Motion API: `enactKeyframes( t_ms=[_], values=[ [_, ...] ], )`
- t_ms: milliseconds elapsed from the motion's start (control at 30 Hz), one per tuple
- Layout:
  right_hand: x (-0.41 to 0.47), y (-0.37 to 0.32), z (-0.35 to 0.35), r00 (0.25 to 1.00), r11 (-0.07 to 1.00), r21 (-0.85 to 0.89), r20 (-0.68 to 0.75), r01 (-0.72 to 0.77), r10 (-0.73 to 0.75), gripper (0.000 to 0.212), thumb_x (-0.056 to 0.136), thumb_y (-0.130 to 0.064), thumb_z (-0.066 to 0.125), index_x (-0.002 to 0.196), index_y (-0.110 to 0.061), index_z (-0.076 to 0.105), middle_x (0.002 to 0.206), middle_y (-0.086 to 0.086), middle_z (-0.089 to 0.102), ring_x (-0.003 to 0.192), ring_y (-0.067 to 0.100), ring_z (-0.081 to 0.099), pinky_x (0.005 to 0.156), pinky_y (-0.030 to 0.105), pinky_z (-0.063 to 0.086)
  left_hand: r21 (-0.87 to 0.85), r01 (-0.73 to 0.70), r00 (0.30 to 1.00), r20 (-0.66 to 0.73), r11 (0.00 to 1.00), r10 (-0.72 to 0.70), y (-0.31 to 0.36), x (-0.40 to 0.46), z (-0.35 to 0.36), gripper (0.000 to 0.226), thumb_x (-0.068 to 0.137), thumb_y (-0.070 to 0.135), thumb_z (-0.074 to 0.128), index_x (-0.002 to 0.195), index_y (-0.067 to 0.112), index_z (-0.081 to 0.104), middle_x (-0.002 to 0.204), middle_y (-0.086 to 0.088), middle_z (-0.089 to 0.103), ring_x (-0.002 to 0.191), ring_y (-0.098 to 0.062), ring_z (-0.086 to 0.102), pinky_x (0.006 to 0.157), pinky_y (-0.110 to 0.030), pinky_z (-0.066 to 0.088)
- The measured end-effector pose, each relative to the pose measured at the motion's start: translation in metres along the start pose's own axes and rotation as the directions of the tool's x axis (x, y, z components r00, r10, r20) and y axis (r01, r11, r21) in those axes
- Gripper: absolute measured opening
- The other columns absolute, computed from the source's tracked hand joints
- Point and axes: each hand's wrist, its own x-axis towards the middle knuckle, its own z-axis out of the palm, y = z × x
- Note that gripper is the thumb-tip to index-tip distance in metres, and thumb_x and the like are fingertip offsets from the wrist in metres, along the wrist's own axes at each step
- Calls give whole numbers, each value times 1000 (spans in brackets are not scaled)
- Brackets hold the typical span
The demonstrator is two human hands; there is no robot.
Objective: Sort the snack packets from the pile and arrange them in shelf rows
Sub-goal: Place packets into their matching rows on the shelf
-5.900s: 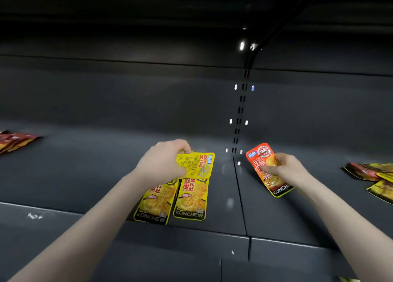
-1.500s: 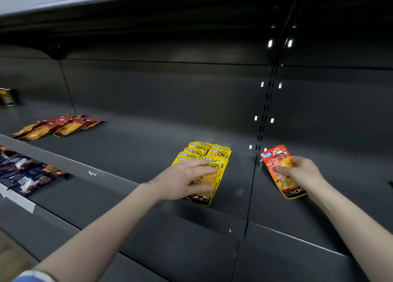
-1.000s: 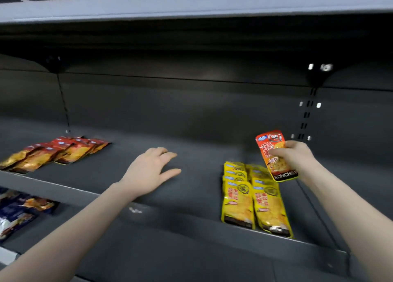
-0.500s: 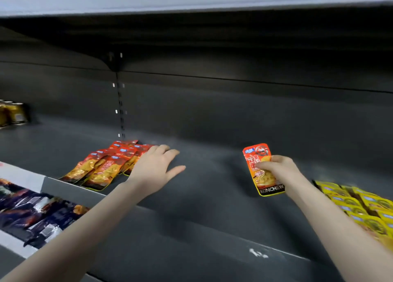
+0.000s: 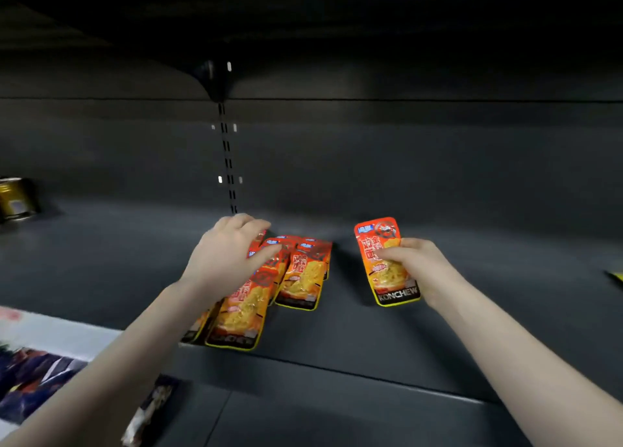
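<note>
Red packet rows (image 5: 300, 271): several red-orange snack packets are laid overlapping on the dark shelf (image 5: 438, 338), in about two files running from the front edge toward the back wall; this group is judged already sorted.
Left hand (image 5: 229, 257): it is laid flat on top of those rows, fingers nearly straight and spread, nothing gripped (probably steadying or squaring them).
Right hand (image 5: 421, 271): a single red KONCHEW packet (image 5: 387, 264) is pinched between thumb and curled fingers, held upright just right of the rows and apart from them.
Left to do: the held packet is not yet placed; a yellow packet edge (image 5: 615, 275) is seen far right of the rows.
Elsewhere: a gold can (image 5: 15, 197) stands far left of the rows.
</note>
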Motion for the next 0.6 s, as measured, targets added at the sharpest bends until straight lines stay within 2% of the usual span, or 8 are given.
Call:
enactKeyframes(
  t_ms=[67,133,233,300,433,533,600],
  values=[
    [-11,4,26,998,998,61,-51,-23,26,14,79,-4,68,93,-2,67,80,12,70,64,23,67,65,30,54,-38,-36,999,5,999,36,-23,4,-1,51,89,54,53,128,22,58,129,2,55,123,-20,44,101,-34,37],
    [-24,7,51,996,996,83,-82,-29,36,15,78,-1,69,93,1,67,84,17,70,68,26,66,69,33,54,-74,-91,996,-3,993,91,-41,3,-3,63,84,66,45,124,21,60,125,1,57,120,-23,47,99,-37,40],
    [-39,10,78,994,997,70,-105,-32,39,11,76,-1,73,85,-3,68,84,14,72,68,22,68,63,28,55,-135,-157,988,-29,978,155,-62,2,-2,74,76,70,29,120,20,63,119,0,60,114,-25,52,94,-40,43],
    [-44,12,91,989,999,43,-140,-30,35,12,74,-2,76,82,-6,67,80,8,72,65,16,68,56,21,53,-180,-170,985,-24,969,169,-70,2,0,73,78,70,30,121,21,62,121,1,59,116,-23,50,96,-40,42],
    [-45,14,109,980,999,-22,-194,-48,43,16,73,-6,79,79,-10,65,76,2,70,58,7,64,42,10,41,-258,-183,983,-31,949,181,-73,-2,4,57,85,63,48,124,23,61,123,4,57,119,-19,47,99,-38,39],
    [-40,16,118,970,995,-81,-240,-60,39,21,69,-9,82,73,-10,61,72,1,67,57,8,61,43,12,40,-297,-209,977,-23,932,212,-75,-6,8,68,80,69,34,123,24,61,123,5,57,119,-18,47,99,-38,40],
    [-37,18,121,963,984,-165,-270,-64,17,26,67,-13,84,66,-11,58,65,-1,62,55,9,56,48,16,39,-299,-217,975,-18,929,222,-76,-7,9,62,83,67,41,124,23,61,124,5,56,120,-18,47,100,-37,39]
  ],
)
